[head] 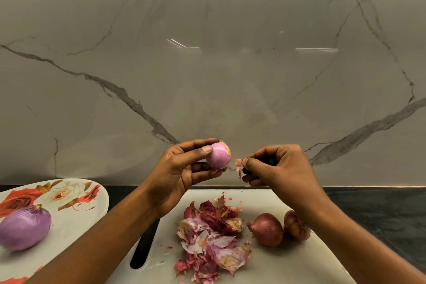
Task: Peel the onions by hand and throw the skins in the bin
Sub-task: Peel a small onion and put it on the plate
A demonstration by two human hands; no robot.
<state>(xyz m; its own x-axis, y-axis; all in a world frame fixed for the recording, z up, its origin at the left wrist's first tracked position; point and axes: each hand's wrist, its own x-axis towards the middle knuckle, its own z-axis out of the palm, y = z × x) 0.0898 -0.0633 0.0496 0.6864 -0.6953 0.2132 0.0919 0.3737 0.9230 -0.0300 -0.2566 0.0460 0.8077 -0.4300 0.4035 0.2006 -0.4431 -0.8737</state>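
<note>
Skins [212, 237] on board [299, 265]; left hand [182, 168] holds onion [218, 156], right hand [276, 166] pinches scrap [238, 162]

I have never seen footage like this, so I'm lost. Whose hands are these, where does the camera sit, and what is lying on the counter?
There is no machine: a person works bare-handed, and one camera on their head looks down at the hands. The left hand holds a nearly peeled onion; the right hand pinches a scrap of skin just beside it. Below, a white cutting board carries a pile of skins and two unpeeled onions. A flowered plate at the left holds one peeled onion. No bin is in view.
</note>
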